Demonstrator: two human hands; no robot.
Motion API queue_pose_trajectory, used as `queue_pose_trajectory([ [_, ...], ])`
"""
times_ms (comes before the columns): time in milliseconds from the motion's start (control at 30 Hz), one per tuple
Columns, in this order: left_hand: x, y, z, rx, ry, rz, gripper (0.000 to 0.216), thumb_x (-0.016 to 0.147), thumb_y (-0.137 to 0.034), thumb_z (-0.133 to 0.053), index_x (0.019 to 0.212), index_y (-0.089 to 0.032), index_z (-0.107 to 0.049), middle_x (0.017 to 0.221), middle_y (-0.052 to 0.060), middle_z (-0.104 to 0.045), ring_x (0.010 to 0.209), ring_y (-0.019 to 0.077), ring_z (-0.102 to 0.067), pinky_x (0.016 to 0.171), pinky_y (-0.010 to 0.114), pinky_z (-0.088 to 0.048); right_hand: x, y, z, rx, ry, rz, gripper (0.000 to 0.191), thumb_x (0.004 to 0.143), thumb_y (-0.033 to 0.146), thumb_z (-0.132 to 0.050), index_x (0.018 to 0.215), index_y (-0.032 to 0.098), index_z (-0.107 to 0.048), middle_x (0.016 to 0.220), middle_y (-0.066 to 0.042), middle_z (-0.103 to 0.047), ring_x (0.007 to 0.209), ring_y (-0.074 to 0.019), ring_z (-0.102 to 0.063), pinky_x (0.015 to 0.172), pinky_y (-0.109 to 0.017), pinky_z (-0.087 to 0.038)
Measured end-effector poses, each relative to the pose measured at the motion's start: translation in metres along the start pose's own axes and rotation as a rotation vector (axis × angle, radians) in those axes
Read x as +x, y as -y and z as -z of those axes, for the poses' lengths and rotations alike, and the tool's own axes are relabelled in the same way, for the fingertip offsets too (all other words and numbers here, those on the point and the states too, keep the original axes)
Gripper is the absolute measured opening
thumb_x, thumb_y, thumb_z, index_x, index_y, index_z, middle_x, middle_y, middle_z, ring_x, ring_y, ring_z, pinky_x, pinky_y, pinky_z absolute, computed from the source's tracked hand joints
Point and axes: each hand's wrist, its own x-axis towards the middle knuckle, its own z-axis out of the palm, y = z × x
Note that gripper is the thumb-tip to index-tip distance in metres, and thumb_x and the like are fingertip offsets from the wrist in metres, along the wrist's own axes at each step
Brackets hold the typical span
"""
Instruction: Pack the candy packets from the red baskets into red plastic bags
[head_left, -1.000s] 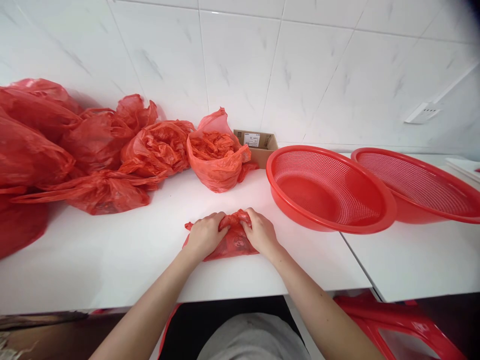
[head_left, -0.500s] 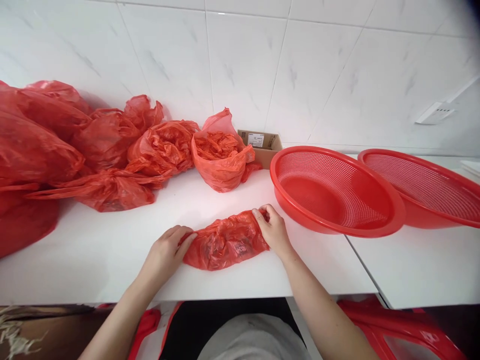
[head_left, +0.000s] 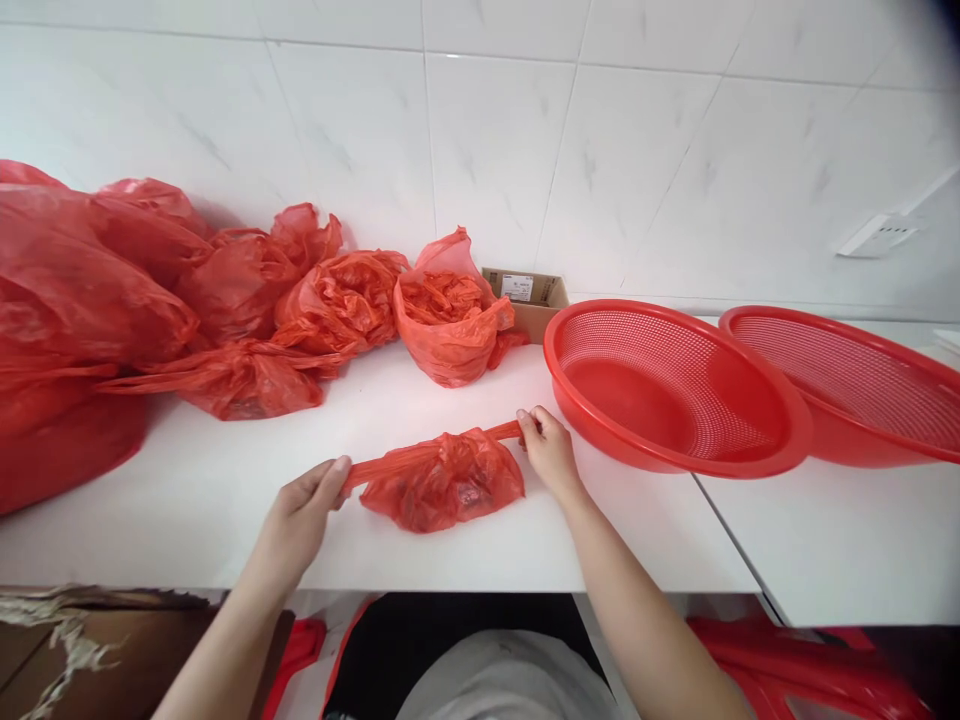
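A small red plastic bag (head_left: 444, 483) with something dark inside lies on the white counter (head_left: 225, 500) in front of me. Its top is stretched into a taut strip between my hands. My left hand (head_left: 304, 510) pinches the strip's left end. My right hand (head_left: 549, 450) pinches the right end, close to the rim of a red perforated basin (head_left: 675, 390).
Several crumpled red plastic bags (head_left: 150, 300) are heaped at the back left. An open red bag full of more bags (head_left: 450, 320) stands beside a small cardboard box (head_left: 529, 295). A second red basin (head_left: 847, 385) sits to the right. A wall socket (head_left: 877, 235) is on the tiled wall.
My hands were together on the bunched bag; they have moved apart, left hand leftward, pulling the bag's top out into a taut strip.
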Motion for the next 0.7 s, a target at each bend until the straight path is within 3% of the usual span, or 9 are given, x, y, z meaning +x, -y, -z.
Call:
queue_pose_trajectory([
  [67, 0.008, -0.012, -0.006, 0.079, -0.091, -0.077, 0.031, 0.092, -0.046, -0.042, 0.088, -0.021, -0.06, 0.09, 0.004, -0.065, 0.079, 0.021, -0.06, 0.072, 0.032, -0.049, 0.002, -0.005, 0.002, 0.072, 0.021, -0.018, 0.039, 0.089, 0.055, -0.044, 0.066, 0.024, -0.037, 0.058, 0.004, -0.049, 0.056, -0.0153, -0.051, 0.057, -0.026, -0.04],
  [167, 0.015, -0.045, -0.022, 0.186, -0.247, -0.311, 0.031, 0.092, -0.037, -0.047, 0.117, -0.022, -0.058, 0.123, 0.01, -0.06, 0.111, 0.0259, -0.056, 0.097, 0.04, -0.043, 0.0, -0.007, 0.004, 0.159, 0.054, -0.026, 0.04, 0.088, 0.058, -0.048, 0.068, 0.024, -0.04, 0.061, 0.004, -0.051, 0.058, -0.016, -0.054, 0.058, -0.027, -0.044],
  [233, 0.017, -0.07, -0.038, 0.251, -0.109, -0.418, 0.033, 0.093, -0.035, -0.047, 0.122, -0.023, -0.057, 0.129, 0.01, -0.058, 0.121, 0.0256, -0.052, 0.104, 0.04, -0.039, -0.002, -0.005, 0.005, 0.206, 0.065, -0.028, 0.039, 0.086, 0.059, -0.05, 0.071, 0.024, -0.045, 0.064, 0.003, -0.053, 0.06, -0.0164, -0.055, 0.058, -0.028, -0.046],
  [300, 0.02, -0.091, -0.054, 0.386, 0.145, -0.429, 0.036, 0.092, -0.035, -0.05, 0.125, -0.022, -0.056, 0.131, 0.011, -0.059, 0.121, 0.0284, -0.052, 0.102, 0.044, -0.04, -0.005, -0.003, 0.008, 0.252, 0.057, -0.041, 0.038, 0.086, 0.06, -0.051, 0.075, 0.023, -0.049, 0.066, 0.002, -0.055, 0.061, -0.0162, -0.055, 0.056, -0.027, -0.046],
  [400, 0.037, -0.113, -0.061, 0.513, 0.428, -0.407, 0.023, 0.083, -0.026, -0.058, 0.104, -0.021, -0.068, 0.099, 0.011, -0.071, 0.093, 0.0309, -0.064, 0.081, 0.043, -0.048, -0.006, -0.002, 0.011, 0.313, 0.025, -0.073, 0.037, 0.087, 0.059, -0.05, 0.08, 0.023, -0.05, 0.065, 0.002, -0.055, 0.057, -0.0144, -0.053, 0.052, -0.026, -0.044],
  [500, 0.064, -0.128, -0.036, 0.531, 0.592, -0.418, 0.006, 0.075, -0.022, -0.062, 0.074, -0.023, -0.068, 0.071, 0.003, -0.068, 0.069, 0.0236, -0.063, 0.062, 0.032, -0.045, -0.006, -0.003, 0.012, 0.403, -0.027, -0.114, 0.033, 0.088, 0.056, -0.052, 0.088, 0.023, -0.05, 0.067, 0.003, -0.056, 0.054, -0.0124, -0.051, 0.05, -0.024, -0.042],
  [633, 0.094, -0.135, 0.035, 0.509, 0.709, -0.397, 0.009, 0.071, -0.031, -0.069, 0.069, -0.023, -0.067, 0.068, -0.003, -0.067, 0.062, 0.0162, -0.059, 0.055, 0.024, -0.04, -0.007, -0.001, 0.013, 0.495, -0.024, -0.192, 0.031, 0.085, 0.053, -0.06, 0.091, 0.023, -0.053, 0.072, 0.002, -0.056, 0.055, -0.0105, -0.049, 0.051, -0.023, -0.039],
  [700, 0.101, -0.127, 0.074, 0.468, 0.667, -0.289, 0.014, 0.065, -0.034, -0.074, 0.071, -0.022, -0.071, 0.07, -0.005, -0.071, 0.061, 0.014, -0.059, 0.056, 0.02, -0.043, -0.008, 0.0, 0.013, 0.471, 0.035, -0.206, 0.03, 0.084, 0.051, -0.061, 0.092, 0.023, -0.054, 0.073, 0.002, -0.057, 0.058, -0.0107, -0.05, 0.052, -0.023, -0.04],
])
